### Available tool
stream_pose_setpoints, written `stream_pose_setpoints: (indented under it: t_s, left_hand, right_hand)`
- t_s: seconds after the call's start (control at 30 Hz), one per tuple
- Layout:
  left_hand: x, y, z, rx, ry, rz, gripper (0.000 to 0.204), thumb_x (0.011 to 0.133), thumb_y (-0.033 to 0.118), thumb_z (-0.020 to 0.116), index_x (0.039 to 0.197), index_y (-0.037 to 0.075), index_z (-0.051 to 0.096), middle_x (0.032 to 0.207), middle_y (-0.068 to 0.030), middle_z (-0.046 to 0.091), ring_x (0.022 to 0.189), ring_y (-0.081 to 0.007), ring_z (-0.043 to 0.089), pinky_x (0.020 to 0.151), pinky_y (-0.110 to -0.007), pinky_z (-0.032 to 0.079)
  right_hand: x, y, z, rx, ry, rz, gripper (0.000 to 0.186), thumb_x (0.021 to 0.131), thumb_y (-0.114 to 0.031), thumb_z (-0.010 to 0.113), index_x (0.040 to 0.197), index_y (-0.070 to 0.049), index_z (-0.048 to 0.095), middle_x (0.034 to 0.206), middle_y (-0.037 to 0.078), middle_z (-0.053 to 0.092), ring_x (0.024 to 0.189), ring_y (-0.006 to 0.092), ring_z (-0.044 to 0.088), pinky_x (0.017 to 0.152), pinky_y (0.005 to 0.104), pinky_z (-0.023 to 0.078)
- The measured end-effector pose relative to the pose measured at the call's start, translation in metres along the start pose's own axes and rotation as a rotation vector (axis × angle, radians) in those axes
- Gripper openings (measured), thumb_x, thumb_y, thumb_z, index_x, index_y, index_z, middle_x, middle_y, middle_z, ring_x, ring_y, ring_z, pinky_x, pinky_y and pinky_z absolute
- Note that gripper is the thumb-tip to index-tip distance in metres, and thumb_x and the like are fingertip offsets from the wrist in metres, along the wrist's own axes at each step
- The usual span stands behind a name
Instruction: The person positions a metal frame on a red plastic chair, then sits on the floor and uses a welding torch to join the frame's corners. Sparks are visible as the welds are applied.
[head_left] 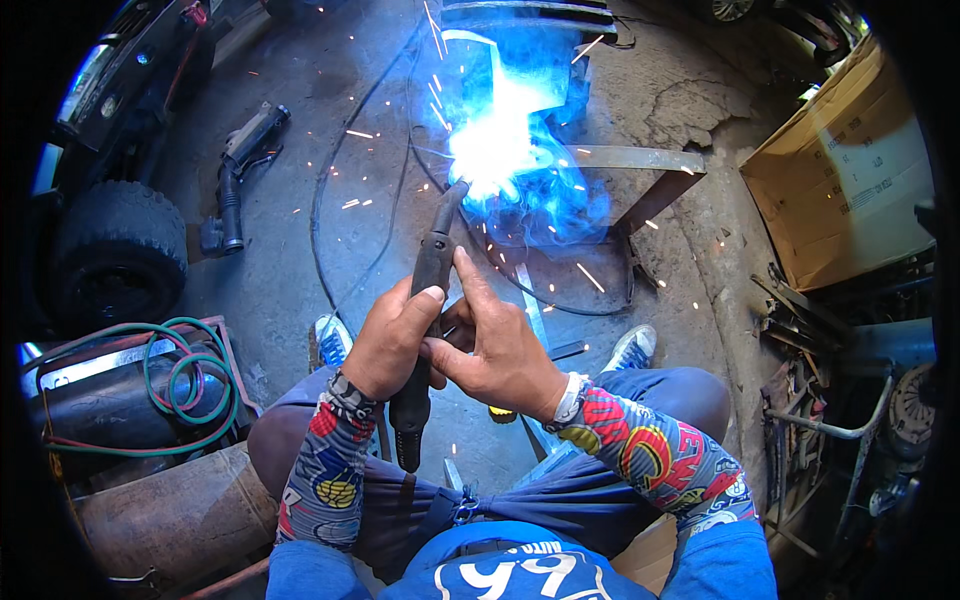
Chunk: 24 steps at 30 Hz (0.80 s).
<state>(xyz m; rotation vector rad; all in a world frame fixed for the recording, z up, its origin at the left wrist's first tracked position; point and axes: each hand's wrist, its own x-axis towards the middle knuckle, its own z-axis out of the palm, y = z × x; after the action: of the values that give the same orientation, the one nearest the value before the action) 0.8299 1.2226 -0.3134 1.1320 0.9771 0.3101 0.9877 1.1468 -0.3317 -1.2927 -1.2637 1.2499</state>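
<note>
In mid-frame, the left hand (388, 343) and right hand (503, 347) close around the welding torch (432, 266), its long axis slanting up to the glare (497, 145) beside the metal bar (645, 158), the right hand reaching nearer the tip.

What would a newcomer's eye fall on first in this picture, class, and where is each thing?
First, the blue-white glare at upper centre, with orange sparks scattered around it. Next comes the black torch pointing up into it from the middle, held by the person's left grip and right grip. Then the colourful patterned sleeves on both forearms, below the hands.
</note>
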Motion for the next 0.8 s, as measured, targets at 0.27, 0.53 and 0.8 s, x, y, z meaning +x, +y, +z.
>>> stream_pose_setpoints:
  t_s: [0.27, 0.53, 0.8]
  left_hand:
    - [-0.002, 0.004, 0.001, -0.001, 0.016, -0.003, 0.045, 0.103, 0.037, 0.05, 0.129, 0.0, 0.049, 0.09, -0.0106, 0.063, 0.055, -0.0169, 0.065, 0.045, -0.028, 0.055]
    - [-0.005, 0.009, 0.002, -0.024, 0.037, -0.019, 0.044, 0.104, 0.035, 0.05, 0.13, 0.0, 0.05, 0.093, -0.0106, 0.061, 0.056, -0.016, 0.064, 0.045, -0.028, 0.055]
    - [-0.011, 0.006, 0.002, -0.005, 0.039, -0.038, 0.041, 0.104, 0.036, 0.049, 0.125, 0.0, 0.051, 0.09, -0.0099, 0.06, 0.056, -0.0162, 0.063, 0.043, -0.028, 0.054]
  right_hand:
    - [0.0, 0.001, 0.002, 0.017, 0.008, 0.006, 0.099, 0.087, -0.009, 0.075, 0.159, 0.011, 0.01, 0.089, 0.02, 0.073, 0.079, 0.023, 0.075, 0.072, 0.0329, 0.058]
    - [0.001, -0.004, 0.001, 0.059, -0.004, -0.021, 0.101, 0.089, -0.013, 0.078, 0.16, 0.01, 0.009, 0.088, 0.018, 0.072, 0.08, 0.0214, 0.074, 0.071, 0.0315, 0.057]
    - [-0.006, -0.001, 0.006, 0.065, 0.003, 0.003, 0.1, 0.089, -0.013, 0.077, 0.159, 0.011, 0.011, 0.089, 0.018, 0.071, 0.079, 0.0223, 0.074, 0.071, 0.032, 0.058]
